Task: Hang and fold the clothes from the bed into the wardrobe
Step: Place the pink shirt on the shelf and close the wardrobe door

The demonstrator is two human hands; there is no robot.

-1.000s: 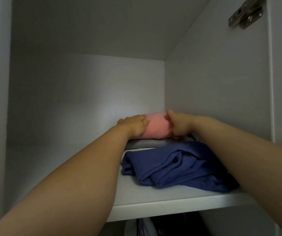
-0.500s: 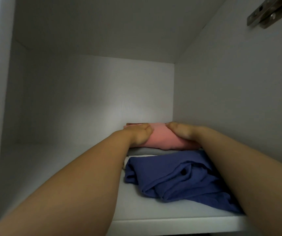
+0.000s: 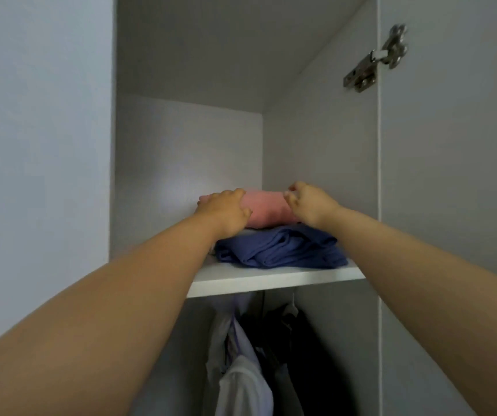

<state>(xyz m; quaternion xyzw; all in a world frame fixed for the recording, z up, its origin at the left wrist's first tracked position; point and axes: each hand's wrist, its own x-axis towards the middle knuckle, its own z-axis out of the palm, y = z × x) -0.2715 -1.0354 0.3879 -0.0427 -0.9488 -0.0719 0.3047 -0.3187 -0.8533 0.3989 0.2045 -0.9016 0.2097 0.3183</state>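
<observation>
Shelf (image 3: pixel 271 280): pink folded garment (image 3: pixel 268 210) at back, blue garment (image 3: pixel 280 250) in front | left hand (image 3: pixel 223 213) flat on pink; right hand (image 3: pixel 310 205) loosely curled, empty | remaining load out of view

A folded pink garment (image 3: pixel 266 210) is laid at the back of the wardrobe shelf (image 3: pixel 271 279), behind a loosely folded blue garment (image 3: pixel 280 249); clothes (image 3: pixel 241 370) are hung below.

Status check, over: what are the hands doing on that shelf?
Left hand resting on pink folded garment. Right hand beside it, holding nothing. Blue garment lies in front.
</observation>
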